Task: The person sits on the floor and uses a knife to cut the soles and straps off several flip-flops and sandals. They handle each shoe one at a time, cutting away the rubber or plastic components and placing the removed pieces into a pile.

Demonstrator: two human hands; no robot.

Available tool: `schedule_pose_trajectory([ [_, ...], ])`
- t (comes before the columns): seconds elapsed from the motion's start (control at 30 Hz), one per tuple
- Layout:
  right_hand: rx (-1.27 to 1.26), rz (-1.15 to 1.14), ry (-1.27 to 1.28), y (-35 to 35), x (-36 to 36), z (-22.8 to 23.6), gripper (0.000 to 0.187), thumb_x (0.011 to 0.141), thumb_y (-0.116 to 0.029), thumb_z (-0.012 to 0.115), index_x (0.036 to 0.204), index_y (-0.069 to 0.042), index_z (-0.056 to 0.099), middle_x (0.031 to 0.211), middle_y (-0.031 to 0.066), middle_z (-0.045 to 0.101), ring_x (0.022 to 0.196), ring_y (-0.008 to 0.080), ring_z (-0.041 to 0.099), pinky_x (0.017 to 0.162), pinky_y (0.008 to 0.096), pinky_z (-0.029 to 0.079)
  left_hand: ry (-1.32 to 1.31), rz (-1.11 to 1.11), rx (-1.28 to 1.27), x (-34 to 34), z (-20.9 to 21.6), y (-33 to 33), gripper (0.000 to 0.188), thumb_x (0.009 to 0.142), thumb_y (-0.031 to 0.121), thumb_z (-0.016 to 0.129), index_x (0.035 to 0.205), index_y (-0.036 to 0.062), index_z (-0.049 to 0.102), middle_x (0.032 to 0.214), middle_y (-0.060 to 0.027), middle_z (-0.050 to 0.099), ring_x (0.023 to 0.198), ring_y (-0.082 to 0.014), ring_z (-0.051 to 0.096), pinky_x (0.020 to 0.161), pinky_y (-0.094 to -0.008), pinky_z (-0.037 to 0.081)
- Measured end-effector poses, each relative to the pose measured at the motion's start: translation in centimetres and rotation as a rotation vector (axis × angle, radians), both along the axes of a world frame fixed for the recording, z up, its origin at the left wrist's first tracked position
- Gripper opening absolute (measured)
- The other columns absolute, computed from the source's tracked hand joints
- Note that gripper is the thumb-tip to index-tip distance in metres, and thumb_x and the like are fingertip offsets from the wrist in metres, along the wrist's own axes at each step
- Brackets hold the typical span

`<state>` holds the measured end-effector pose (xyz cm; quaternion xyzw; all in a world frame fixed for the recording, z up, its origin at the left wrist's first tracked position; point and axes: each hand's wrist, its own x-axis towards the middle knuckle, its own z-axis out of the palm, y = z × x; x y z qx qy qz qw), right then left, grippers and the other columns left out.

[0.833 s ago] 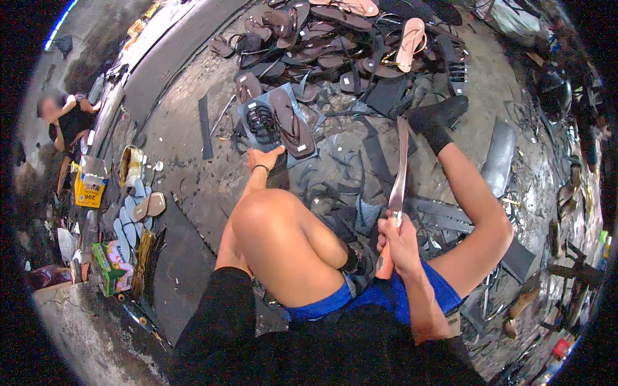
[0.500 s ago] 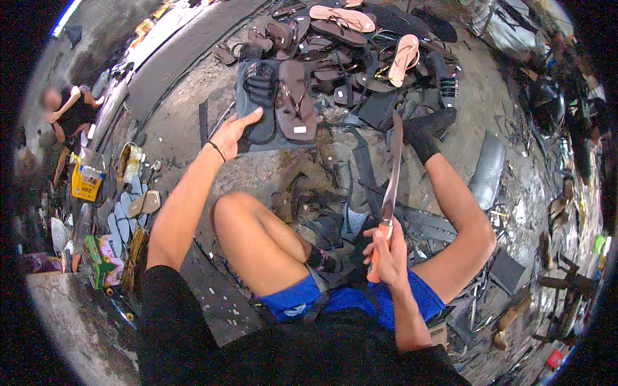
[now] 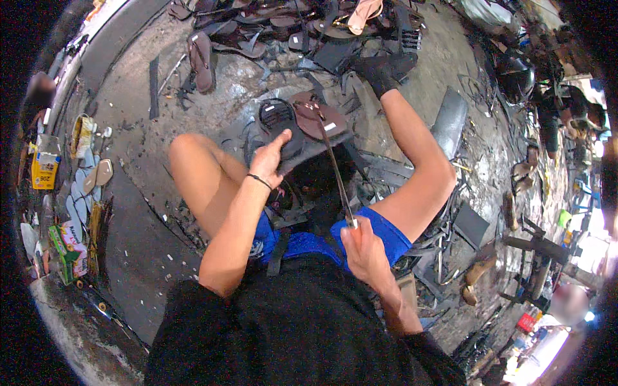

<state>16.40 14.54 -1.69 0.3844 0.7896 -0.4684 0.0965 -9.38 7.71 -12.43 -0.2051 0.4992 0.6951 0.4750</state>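
My left hand [image 3: 271, 156] grips the left edge of a dark rubber sheet [image 3: 331, 149], thumb on top and fingers hidden beneath. The sheet is held tilted between my knees. On it lie a black strappy sandal [image 3: 278, 117] and, to its right, a brown sandal [image 3: 331, 120] with a small white label. In my right hand [image 3: 368, 254], closed round an orange handle, is a long narrow knife [image 3: 341, 181]. Its blade points away from me, the tip end overlapping the brown sandal in view; whether it touches I cannot tell.
Dark sandals [image 3: 283, 22] are heaped at the far side, with a pink one [image 3: 364, 16] on top. A single brown sandal [image 3: 201, 62] lies left of them. Rubber scraps litter the floor; a curved grey sheet [image 3: 450, 122] lies right. Blurred people show at both edges.
My left hand has drawn the rubber sheet with the two sandals toward my lap. The knife has tilted leftward, its blade now over the sheet. The whole view has shifted right.
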Motion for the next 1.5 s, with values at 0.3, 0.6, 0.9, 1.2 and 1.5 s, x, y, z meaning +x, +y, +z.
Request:
schedule_pose_trajectory([
  [0.3, 0.057, 0.195, 0.040, -0.8, 0.0, -1.1, 0.030, 0.100, -0.026, 0.050, 0.088, -0.001, 0.062, 0.110, 0.0226, 0.053, 0.075, 0.0474, 0.062, 0.068, 0.0549, 0.053, -0.074, -0.025, -0.030, 0.1, 1.1, -2.3, 0.027, 0.091, 0.033, 0.068, 0.101, 0.0084, 0.067, 0.089, -0.0040, 0.071, 0.071, -0.0180, 0.067, 0.065, -0.0328, 0.056],
  [0.6, 0.037, 0.291, 0.041, 0.8, -5.3, -4.6, 0.031, 0.100, -0.025, 0.048, 0.087, 0.000, 0.060, 0.103, 0.0254, 0.052, 0.078, 0.0497, 0.061, 0.071, 0.0578, 0.050, -0.047, -0.122, 0.028, 0.9, 0.8, -3.5, 0.027, 0.092, 0.028, 0.066, 0.105, 0.0040, 0.065, 0.093, -0.0086, 0.072, 0.072, -0.0201, 0.070, 0.052, -0.0336, 0.057],
  [0.9, 0.129, 0.344, 0.045, 1.0, -9.0, -7.4, 0.032, 0.100, -0.026, 0.045, 0.091, 0.001, 0.061, 0.107, 0.0306, 0.052, 0.082, 0.0495, 0.062, 0.076, 0.0572, 0.051, -0.030, 0.015, 0.085, 1.5, 0.5, -3.1, 0.025, 0.091, 0.023, 0.068, 0.105, 0.0037, 0.066, 0.097, -0.0082, 0.072, 0.080, -0.0188, 0.070, 0.064, -0.0322, 0.058],
  [1.2, 0.254, 0.290, -0.142, 0.9, -11.6, -12.2, 0.028, 0.090, -0.021, 0.055, 0.112, -0.005, 0.062, 0.105, 0.0290, 0.064, 0.090, 0.0449, 0.066, 0.078, 0.0530, 0.054, -0.015, -0.048, 0.029, 1.3, 0.3, -2.9, 0.025, 0.087, 0.030, 0.072, 0.102, 0.0112, 0.067, 0.094, -0.0015, 0.072, 0.080, -0.0148, 0.068, 0.062, -0.0275, 0.055],
  [1.5, 0.327, 0.093, 0.425, 0.5, -12.7, -23.7, 0.040, 0.080, -0.012, 0.069, 0.119, -0.011, 0.063, 0.117, 0.0140, 0.065, 0.109, 0.0330, 0.063, 0.091, 0.0416, 0.052, -0.019, -0.045, 0.045, 1.3, 0.1, -3.5, 0.025, 0.087, 0.032, 0.072, 0.100, 0.0113, 0.066, 0.093, -0.0017, 0.070, 0.078, -0.0131, 0.066, 0.060, -0.0273, 0.055],
])
